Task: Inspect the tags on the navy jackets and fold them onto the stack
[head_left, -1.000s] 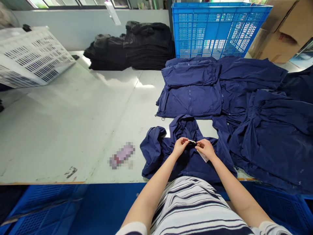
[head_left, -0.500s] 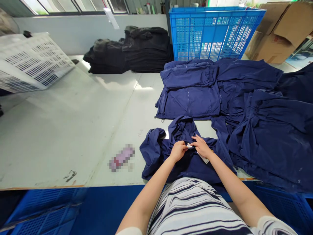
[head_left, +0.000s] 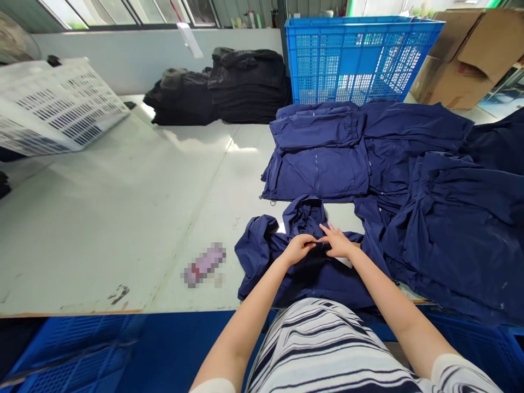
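Note:
A navy blue jacket (head_left: pixel 323 281) lies rumpled on the table in front of me, its hood bunched at the far side. My left hand (head_left: pixel 301 249) pinches the jacket's fabric near the neck, thumb and fingers closed. Right beside it, my right hand (head_left: pixel 338 243) rests on the same spot with its fingers stretched and apart, its tips touching the fabric by the left fingertips. Part of a white tag (head_left: pixel 344 261) shows beneath my right wrist.
Folded navy jackets (head_left: pixel 315 169) lie beyond, with more navy garments (head_left: pixel 458 234) heaped at right. A blue crate (head_left: pixel 360 60), cardboard boxes (head_left: pixel 470 60), black garment stacks (head_left: pixel 249 87) and a white basket (head_left: pixel 69 103) stand farther back. A blurred purple object (head_left: pixel 204 265) lies left on the table (head_left: pixel 123 218).
The small white label that showed between my fingertips is out of sight now. My hands have shifted slightly, and less of the tag under my right wrist shows.

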Demonstrator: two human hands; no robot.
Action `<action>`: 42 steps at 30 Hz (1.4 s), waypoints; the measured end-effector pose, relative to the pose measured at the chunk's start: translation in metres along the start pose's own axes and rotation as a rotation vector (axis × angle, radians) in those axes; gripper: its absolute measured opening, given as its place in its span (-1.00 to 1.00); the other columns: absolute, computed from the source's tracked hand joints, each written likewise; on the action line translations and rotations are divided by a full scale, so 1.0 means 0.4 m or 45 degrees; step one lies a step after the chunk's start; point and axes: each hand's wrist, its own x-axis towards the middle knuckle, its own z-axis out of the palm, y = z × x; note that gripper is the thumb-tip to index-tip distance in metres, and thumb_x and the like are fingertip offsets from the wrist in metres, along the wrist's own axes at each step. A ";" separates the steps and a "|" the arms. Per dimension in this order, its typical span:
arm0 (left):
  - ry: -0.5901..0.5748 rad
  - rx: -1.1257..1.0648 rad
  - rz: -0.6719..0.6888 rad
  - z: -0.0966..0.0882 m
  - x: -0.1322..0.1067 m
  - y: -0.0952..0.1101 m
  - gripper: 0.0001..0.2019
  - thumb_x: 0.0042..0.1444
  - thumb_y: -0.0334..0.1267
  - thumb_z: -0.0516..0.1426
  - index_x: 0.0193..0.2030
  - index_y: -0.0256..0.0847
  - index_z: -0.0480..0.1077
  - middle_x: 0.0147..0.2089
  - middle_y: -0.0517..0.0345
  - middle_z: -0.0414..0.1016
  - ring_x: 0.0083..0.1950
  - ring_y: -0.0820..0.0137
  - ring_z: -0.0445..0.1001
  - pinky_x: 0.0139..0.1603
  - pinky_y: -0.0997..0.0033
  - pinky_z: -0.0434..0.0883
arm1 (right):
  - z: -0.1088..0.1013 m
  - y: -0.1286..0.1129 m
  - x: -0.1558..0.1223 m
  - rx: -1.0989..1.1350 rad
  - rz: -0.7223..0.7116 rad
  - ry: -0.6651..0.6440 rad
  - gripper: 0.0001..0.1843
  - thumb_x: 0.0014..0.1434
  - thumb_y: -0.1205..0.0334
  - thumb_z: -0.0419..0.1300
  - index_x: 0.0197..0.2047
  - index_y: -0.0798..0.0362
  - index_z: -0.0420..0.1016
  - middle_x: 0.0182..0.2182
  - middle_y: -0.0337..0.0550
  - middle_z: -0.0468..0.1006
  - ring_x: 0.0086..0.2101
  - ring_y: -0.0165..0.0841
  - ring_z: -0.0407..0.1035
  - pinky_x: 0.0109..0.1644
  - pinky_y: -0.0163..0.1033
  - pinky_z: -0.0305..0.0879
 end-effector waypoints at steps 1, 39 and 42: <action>0.031 -0.012 -0.033 0.000 0.002 0.002 -0.84 0.09 -0.25 0.17 -0.26 -0.12 0.60 -0.33 0.08 0.60 -0.31 0.32 0.51 -0.22 0.43 0.39 | -0.001 0.001 0.000 0.054 -0.001 0.014 -0.41 -0.09 0.35 0.32 0.07 -0.15 0.54 0.42 -0.12 -0.01 0.38 0.10 -0.25 0.30 0.37 -0.12; 0.315 0.762 -0.961 -0.155 0.077 -0.145 -0.25 -0.07 -0.35 0.22 0.31 -0.38 0.14 0.17 -0.28 0.39 0.19 0.11 0.41 0.14 0.28 0.35 | -0.052 0.113 0.171 0.101 0.601 0.217 0.21 -0.23 0.16 0.49 0.41 0.11 -0.01 0.16 0.21 0.37 0.04 -0.10 0.39 0.07 -0.11 0.31; 0.220 0.659 -0.985 -0.161 0.086 -0.136 -0.44 -0.11 -0.43 0.20 0.13 -0.30 0.38 -0.02 -0.13 0.55 0.02 0.18 0.53 -0.01 0.38 0.40 | -0.067 0.100 0.193 0.053 0.532 0.092 -0.15 -0.21 0.28 0.44 0.21 0.05 0.36 -0.01 0.00 0.54 -0.08 -0.19 0.46 -0.03 -0.22 0.34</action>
